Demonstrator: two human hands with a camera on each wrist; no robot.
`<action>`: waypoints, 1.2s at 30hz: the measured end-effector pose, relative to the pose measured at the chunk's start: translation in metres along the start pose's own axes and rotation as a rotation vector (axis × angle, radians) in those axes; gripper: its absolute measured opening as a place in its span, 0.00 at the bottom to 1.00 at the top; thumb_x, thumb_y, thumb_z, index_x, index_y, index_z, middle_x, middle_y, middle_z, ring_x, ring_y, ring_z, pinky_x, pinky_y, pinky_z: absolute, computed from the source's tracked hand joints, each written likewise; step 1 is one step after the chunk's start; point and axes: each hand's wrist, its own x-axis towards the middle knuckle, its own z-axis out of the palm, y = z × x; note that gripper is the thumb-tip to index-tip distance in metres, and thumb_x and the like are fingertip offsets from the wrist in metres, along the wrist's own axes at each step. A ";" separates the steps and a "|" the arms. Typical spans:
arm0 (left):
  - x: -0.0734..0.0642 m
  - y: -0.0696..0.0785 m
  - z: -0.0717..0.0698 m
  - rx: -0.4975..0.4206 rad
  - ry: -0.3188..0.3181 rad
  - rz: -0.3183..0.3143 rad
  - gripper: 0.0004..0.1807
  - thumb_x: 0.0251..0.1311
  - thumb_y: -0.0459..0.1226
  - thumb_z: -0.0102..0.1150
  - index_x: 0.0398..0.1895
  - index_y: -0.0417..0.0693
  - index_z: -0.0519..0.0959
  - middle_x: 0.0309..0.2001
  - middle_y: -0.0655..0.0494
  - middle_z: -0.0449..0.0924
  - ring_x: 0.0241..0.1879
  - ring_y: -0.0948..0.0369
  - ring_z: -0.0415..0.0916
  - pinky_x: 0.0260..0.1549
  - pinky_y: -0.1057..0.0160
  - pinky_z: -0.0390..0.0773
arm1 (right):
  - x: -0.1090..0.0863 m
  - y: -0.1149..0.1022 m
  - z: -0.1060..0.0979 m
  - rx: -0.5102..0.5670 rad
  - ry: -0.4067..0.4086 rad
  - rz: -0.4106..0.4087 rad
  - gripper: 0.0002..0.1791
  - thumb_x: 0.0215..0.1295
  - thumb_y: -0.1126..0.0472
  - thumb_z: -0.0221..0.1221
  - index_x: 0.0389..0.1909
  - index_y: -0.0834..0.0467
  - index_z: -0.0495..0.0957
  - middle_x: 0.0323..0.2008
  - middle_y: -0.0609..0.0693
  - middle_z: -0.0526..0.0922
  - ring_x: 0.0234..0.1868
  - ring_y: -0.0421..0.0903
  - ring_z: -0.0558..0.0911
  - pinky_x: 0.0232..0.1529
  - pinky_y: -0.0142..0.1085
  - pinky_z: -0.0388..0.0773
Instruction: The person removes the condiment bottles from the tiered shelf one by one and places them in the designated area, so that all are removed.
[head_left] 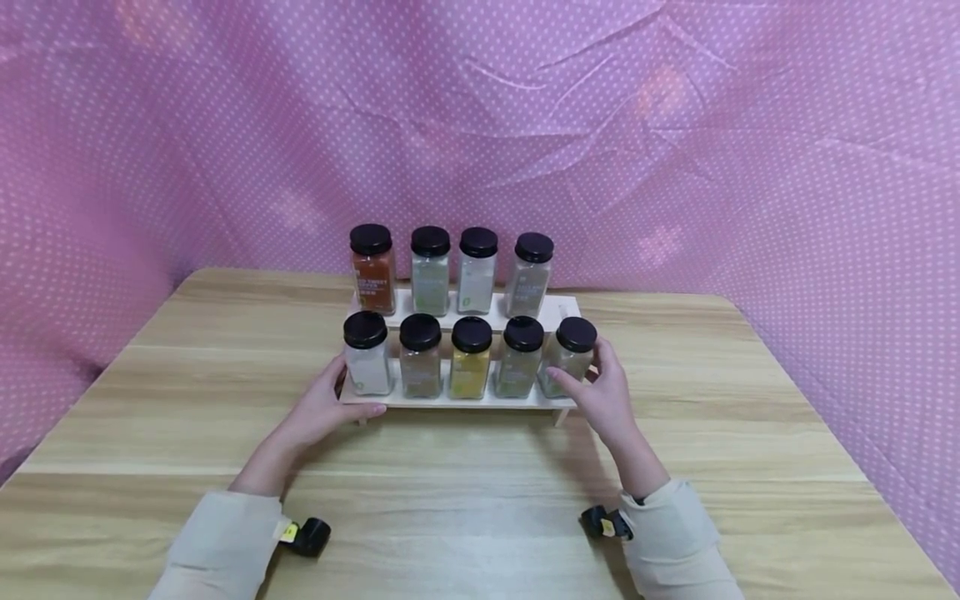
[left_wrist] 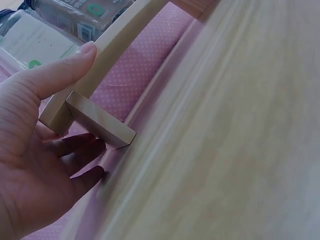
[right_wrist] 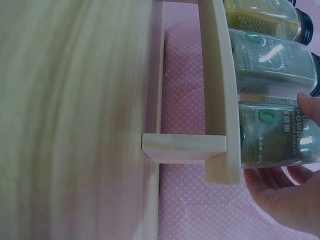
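Note:
A two-step wooden spice rack (head_left: 558, 312) carries several black-lidded glass spice jars on each step. My left hand (head_left: 318, 410) grips the rack's left front end. In the left wrist view its thumb (left_wrist: 75, 67) lies on the front edge, with fingers curled beneath, beside the short rack leg (left_wrist: 100, 120). A white-filled jar (head_left: 369, 369) stands just above that hand. My right hand (head_left: 606, 402) holds the rightmost front jar (right_wrist: 275, 134) of greyish-green powder between thumb and fingers. That jar's base is at the lower step. A similar jar (right_wrist: 272, 62) stands beside it.
On the upper step, a red-orange jar (head_left: 375, 283) is leftmost. A yellow jar (head_left: 470, 372) stands mid-row in front. The rack is on a wood-grain table (head_left: 465, 500), with a pink dotted cloth (head_left: 480, 125) hanging behind.

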 end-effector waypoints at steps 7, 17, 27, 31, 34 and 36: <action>-0.002 -0.002 0.002 -0.019 0.018 -0.028 0.50 0.38 0.40 0.68 0.65 0.45 0.48 0.60 0.43 0.56 0.59 0.51 0.50 0.55 0.49 0.50 | -0.001 0.000 0.000 0.011 0.004 0.014 0.33 0.44 0.69 0.64 0.53 0.66 0.62 0.47 0.58 0.69 0.45 0.49 0.69 0.47 0.44 0.66; -0.001 -0.004 0.003 -0.031 0.018 -0.048 0.51 0.39 0.39 0.68 0.65 0.43 0.47 0.61 0.43 0.53 0.60 0.50 0.48 0.56 0.50 0.49 | -0.003 -0.003 -0.002 0.037 0.024 0.059 0.32 0.43 0.68 0.66 0.51 0.64 0.64 0.47 0.55 0.70 0.45 0.48 0.69 0.45 0.42 0.66; -0.001 -0.006 0.003 -0.060 0.015 -0.041 0.49 0.39 0.38 0.68 0.64 0.43 0.48 0.60 0.44 0.55 0.59 0.51 0.49 0.56 0.51 0.49 | -0.004 -0.011 -0.003 0.015 0.030 0.044 0.31 0.38 0.71 0.67 0.48 0.65 0.67 0.43 0.55 0.72 0.42 0.46 0.71 0.41 0.39 0.70; -0.001 -0.006 0.003 -0.074 0.017 -0.051 0.50 0.39 0.38 0.68 0.64 0.43 0.47 0.61 0.44 0.53 0.60 0.52 0.47 0.56 0.51 0.47 | -0.004 -0.014 -0.006 0.015 0.009 0.035 0.30 0.38 0.71 0.66 0.47 0.66 0.67 0.43 0.56 0.73 0.42 0.46 0.71 0.41 0.40 0.72; -0.002 -0.005 0.003 -0.078 0.018 -0.051 0.50 0.39 0.37 0.68 0.64 0.43 0.47 0.61 0.44 0.54 0.60 0.51 0.48 0.56 0.51 0.48 | -0.004 -0.018 -0.010 0.004 -0.002 0.023 0.30 0.39 0.71 0.66 0.48 0.66 0.67 0.44 0.56 0.73 0.43 0.47 0.71 0.42 0.40 0.72; -0.002 -0.005 0.002 -0.075 0.018 -0.049 0.50 0.39 0.37 0.68 0.64 0.44 0.47 0.60 0.44 0.54 0.59 0.51 0.49 0.56 0.51 0.48 | -0.003 -0.019 -0.014 -0.009 -0.004 0.013 0.30 0.40 0.70 0.66 0.48 0.65 0.67 0.44 0.56 0.72 0.44 0.47 0.71 0.42 0.41 0.71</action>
